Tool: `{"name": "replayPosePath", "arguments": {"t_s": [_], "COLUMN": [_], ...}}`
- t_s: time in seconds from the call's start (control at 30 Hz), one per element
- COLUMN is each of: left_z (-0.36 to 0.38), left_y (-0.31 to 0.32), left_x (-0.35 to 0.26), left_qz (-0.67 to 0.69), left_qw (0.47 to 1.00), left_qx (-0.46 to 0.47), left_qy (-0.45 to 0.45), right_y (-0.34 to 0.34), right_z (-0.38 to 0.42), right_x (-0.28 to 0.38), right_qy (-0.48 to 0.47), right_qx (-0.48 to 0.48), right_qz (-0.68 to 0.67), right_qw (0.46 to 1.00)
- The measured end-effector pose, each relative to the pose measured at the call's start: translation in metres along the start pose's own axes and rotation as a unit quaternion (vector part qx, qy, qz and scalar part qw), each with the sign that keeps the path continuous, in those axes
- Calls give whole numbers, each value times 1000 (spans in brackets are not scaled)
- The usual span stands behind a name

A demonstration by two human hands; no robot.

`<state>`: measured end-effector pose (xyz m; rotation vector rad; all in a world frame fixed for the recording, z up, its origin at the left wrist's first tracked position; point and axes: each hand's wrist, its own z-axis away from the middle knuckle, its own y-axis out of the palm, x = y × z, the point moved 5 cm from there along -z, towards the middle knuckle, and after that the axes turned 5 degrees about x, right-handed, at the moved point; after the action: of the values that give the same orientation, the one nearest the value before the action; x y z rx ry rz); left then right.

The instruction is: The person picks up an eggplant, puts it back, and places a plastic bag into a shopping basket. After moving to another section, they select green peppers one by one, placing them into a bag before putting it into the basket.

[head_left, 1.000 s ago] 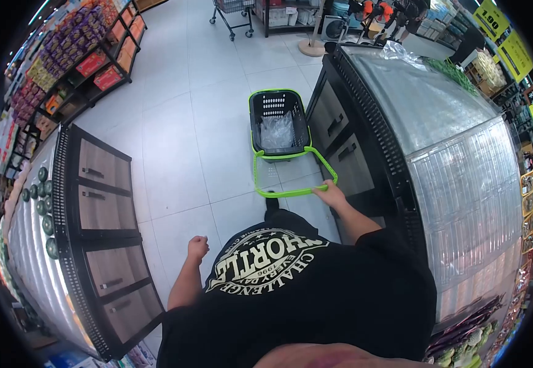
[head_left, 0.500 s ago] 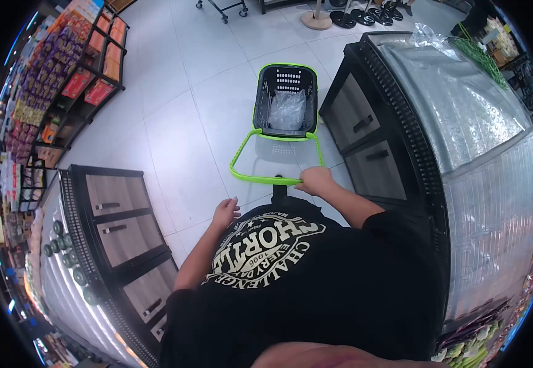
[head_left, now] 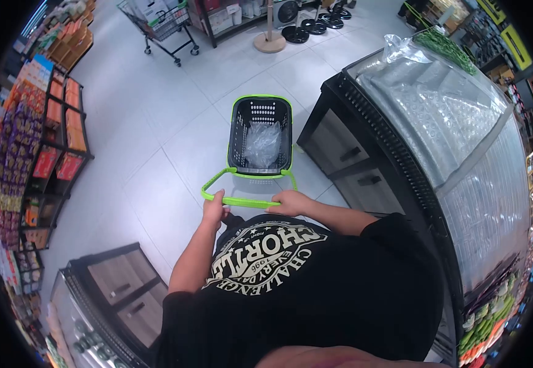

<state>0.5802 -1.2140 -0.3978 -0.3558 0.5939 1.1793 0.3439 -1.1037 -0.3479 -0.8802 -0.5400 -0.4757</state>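
Note:
A black shopping basket (head_left: pixel 236 144) with a bright green rim stands on the floor ahead of me. Its green handle (head_left: pixel 248 202) is swung out toward my body. A crumpled clear plastic bag (head_left: pixel 263 145) lies inside the basket. My right hand (head_left: pixel 292 203) is closed round the right part of the handle's crossbar. At the left corner of the same bar, my left hand (head_left: pixel 215 208) grips with the thumb on top; its other fingers are partly hidden.
A produce display (head_left: pixel 481 178) with plastic sheeting rises close on the right. Another display cabinet (head_left: pixel 122 282) is at lower left. Packaged-goods shelves (head_left: pixel 39 147) line the left side. A shopping cart (head_left: pixel 162 24) and a round wooden stand base (head_left: pixel 269 43) stand farther ahead.
My left hand has gone from hanging free beside the handle to holding its left corner. The basket now appears lower and further left, and the surroundings have shifted with the view.

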Motion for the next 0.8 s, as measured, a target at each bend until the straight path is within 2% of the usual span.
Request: {"name": "replayPosePath", "arguments": {"t_s": [0.07, 0.13, 0.3, 0.47, 0.53, 0.8], "left_z": [-19, -33, -91, -155, -174, -247], "left_y": [-4, -12, -55, -94, -98, -97], "left_x": [-27, -56, -114, -172, -195, -272], "left_qz": [-8, 46, -5, -106, -161, -229], "left_qw": [1000, 998, 998, 992, 977, 961], "left_qx": [20, -10, 40, 67, 143, 152], "left_qy": [11, 36, 52, 34, 8, 21], "right_y": [-12, -23, -36, -40, -47, -81], "right_z": [-12, -31, -82, -145, -160, -227], "right_x": [9, 12, 32, 48, 57, 61], "right_qy": [42, 69, 201, 247, 271, 277], "right_qx": [-18, -48, -14, -22, -17, -38], "right_qz": [-58, -66, -1, -31, -68, -75], "right_qw": [997, 994, 979, 968, 960, 957]}}
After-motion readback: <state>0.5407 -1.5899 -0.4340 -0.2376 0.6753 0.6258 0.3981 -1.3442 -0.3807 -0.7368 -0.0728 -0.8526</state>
